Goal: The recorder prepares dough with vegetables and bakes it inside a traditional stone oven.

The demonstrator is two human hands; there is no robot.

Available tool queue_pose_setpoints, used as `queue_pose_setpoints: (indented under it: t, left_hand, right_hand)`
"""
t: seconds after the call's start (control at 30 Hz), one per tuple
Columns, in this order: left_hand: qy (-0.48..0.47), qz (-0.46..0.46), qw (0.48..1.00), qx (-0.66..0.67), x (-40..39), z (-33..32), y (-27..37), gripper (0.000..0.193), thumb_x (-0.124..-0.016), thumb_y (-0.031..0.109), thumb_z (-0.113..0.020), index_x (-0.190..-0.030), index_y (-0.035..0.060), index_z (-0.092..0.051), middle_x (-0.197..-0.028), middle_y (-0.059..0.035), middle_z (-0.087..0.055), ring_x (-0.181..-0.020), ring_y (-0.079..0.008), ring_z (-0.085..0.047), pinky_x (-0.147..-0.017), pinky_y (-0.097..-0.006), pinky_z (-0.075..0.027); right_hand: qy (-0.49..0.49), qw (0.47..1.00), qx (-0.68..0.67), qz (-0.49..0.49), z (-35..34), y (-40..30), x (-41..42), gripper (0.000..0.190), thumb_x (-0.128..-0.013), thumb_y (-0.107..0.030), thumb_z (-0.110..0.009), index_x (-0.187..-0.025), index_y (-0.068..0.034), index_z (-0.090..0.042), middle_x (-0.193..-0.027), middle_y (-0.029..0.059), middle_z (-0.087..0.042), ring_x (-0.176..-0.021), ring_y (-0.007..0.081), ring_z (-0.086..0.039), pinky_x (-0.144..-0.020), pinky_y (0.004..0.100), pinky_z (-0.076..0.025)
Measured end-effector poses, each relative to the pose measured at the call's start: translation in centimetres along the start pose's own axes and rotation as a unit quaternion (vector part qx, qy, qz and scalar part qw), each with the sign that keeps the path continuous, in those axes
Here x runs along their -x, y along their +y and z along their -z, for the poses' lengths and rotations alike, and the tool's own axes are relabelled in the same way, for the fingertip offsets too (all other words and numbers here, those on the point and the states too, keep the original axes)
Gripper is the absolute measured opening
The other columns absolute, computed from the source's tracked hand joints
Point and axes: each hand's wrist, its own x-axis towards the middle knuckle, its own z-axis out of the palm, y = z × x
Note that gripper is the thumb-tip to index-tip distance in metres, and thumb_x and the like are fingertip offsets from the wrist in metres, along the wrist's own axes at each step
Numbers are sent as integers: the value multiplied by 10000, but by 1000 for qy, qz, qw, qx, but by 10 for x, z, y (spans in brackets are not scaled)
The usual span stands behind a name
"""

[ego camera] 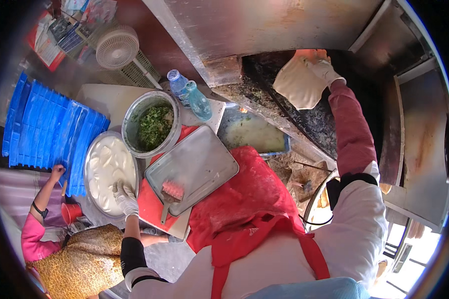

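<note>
My right hand (321,69), in a thin white glove, reaches into the dark opening of an oven and holds a flat, stretched sheet of dough (298,84) by its upper right part. The sheet hangs over the blackened inner wall. Low at the left, my gloved left hand (125,198) rests, fingers spread, on the soft white dough (106,170) in a large round metal basin (88,196). Beside it lies a metal tray (202,160), with a pink-bristled brush (172,192) across its near edge. A metal pot (130,146) holds chopped greens (155,127).
Blue plastic crates (48,127) stand stacked at the left, touched by another person's hand (58,172). Two bottles (199,101) and a fan (118,46) are behind the pot. A shallow container of cloudy liquid (252,134) borders the oven's rim. Metal panels (277,26) enclose the opening.
</note>
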Motion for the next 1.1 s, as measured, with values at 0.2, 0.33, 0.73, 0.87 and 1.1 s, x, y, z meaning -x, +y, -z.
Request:
queue_pose_setpoints:
  t: [0.2,0.33,0.73,0.87,1.1]
  left_hand:
    - [20,-49,997,-49,-1,-1,-12,302,-935,166,-485,-1207,44,-532,-1251,-186,-483,-1117,-352,-504,-956,-420,-423]
    - [11,-29,998,-49,-3,8,9,280,-908,81,-492,-1181,33,-537,-1214,-178,-512,-1146,-349,-483,-995,-418,-391]
    - [17,-24,998,-54,2,-1,-6,353,-936,231,-477,-1228,43,-539,-1289,-242,-482,-1193,-393,-461,-998,-452,-382]
    - [21,-36,995,-88,-2,6,2,362,-938,224,-461,-1244,42,-526,-1298,-236,-477,-1202,-392,-454,-1007,-452,-372]
    - [-7,-32,996,-86,-5,9,9,384,-940,223,-454,-1288,67,-495,-1352,-231,-431,-1243,-382,-414,-1017,-454,-359]
  right_hand:
    - [89,995,-42,-13,13,-124,85,1046,-822,-721,-361,-1449,65,-74,-1519,267,-54,-1417,400,-34,-1143,471,-50]
    - [55,996,-35,64,4,-171,145,1162,-766,-767,-389,-1419,135,-59,-1490,336,-40,-1399,457,6,-1129,520,10]
    - [208,961,-151,98,-29,-115,181,1055,-804,-606,-534,-1416,129,-89,-1494,301,-95,-1405,429,-34,-1141,483,2]
    - [82,993,-58,68,-9,-102,220,943,-847,-544,-532,-1428,80,-129,-1484,265,-176,-1398,429,-89,-1123,546,-71]
    - [105,992,-55,45,-11,-152,153,1081,-775,-679,-510,-1443,68,-105,-1492,310,-101,-1398,455,-33,-1096,598,3]
